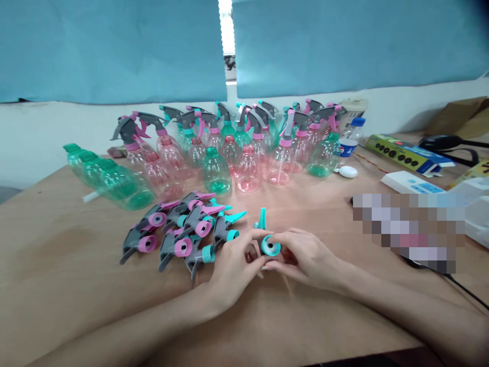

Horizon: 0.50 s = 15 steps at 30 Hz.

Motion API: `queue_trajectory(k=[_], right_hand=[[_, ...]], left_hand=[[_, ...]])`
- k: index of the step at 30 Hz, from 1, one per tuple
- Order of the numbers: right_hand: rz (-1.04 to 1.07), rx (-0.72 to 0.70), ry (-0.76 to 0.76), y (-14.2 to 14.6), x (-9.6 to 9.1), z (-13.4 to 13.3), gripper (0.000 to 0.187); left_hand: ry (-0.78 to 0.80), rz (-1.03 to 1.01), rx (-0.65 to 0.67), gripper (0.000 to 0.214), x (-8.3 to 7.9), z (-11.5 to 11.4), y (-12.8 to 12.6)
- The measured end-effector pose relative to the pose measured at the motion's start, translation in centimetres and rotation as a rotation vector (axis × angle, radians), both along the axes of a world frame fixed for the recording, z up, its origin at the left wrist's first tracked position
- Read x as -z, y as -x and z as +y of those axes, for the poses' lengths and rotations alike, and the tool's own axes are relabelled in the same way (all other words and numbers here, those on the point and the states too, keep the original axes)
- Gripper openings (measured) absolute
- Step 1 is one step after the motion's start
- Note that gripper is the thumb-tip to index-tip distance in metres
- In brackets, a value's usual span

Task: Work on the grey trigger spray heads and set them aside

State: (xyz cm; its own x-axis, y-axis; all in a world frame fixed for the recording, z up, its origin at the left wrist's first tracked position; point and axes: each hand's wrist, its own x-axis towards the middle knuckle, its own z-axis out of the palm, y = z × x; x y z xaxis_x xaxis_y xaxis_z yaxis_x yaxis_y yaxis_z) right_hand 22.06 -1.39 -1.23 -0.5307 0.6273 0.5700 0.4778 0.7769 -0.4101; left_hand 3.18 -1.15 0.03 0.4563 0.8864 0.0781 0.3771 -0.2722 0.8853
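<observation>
I see the left hand (237, 262) and right hand (311, 255), nearly closed, pinching a teal-collared spray head (271, 250), best steadied clear of loose heads (192, 220) at ten o'clock.

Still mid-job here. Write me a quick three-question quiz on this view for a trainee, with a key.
1. What colour is the collar of the held spray head, gripped between the left hand and right hand?
A) pink
B) teal
C) gray

2. True or false: the loose spray heads lie to the left of the held one.

3. Fill in: the green bottle at the front middle has an open neck, with no ____ fitted.

Key: 1. B; 2. True; 3. spray head.
</observation>
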Motion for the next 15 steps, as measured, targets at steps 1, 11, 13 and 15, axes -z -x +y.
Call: queue_trajectory(k=[1,11,13,15], right_hand=[[0.01,-0.004,0.021,-0.02,-0.03,0.01,0.018],[0.12,0.097,0.209,-0.71,0.22,-0.04,0.014],[0.118,0.141,0.193,-0.67,0.35,0.03,0.018],[0.113,0.162,0.176,-0.56,0.48,0.13,0.023]], left_hand=[[-0.011,0.021,0.011,0.032,-0.04,0.01,-0.01],[-0.171,0.119,-0.035,0.04,-0.17,-0.39,-0.16],[-0.219,0.127,-0.053,0.044,-0.05,-0.62,-0.02],[-0.246,0.135,-0.057,0.044,-0.05,-0.82,0.1]])
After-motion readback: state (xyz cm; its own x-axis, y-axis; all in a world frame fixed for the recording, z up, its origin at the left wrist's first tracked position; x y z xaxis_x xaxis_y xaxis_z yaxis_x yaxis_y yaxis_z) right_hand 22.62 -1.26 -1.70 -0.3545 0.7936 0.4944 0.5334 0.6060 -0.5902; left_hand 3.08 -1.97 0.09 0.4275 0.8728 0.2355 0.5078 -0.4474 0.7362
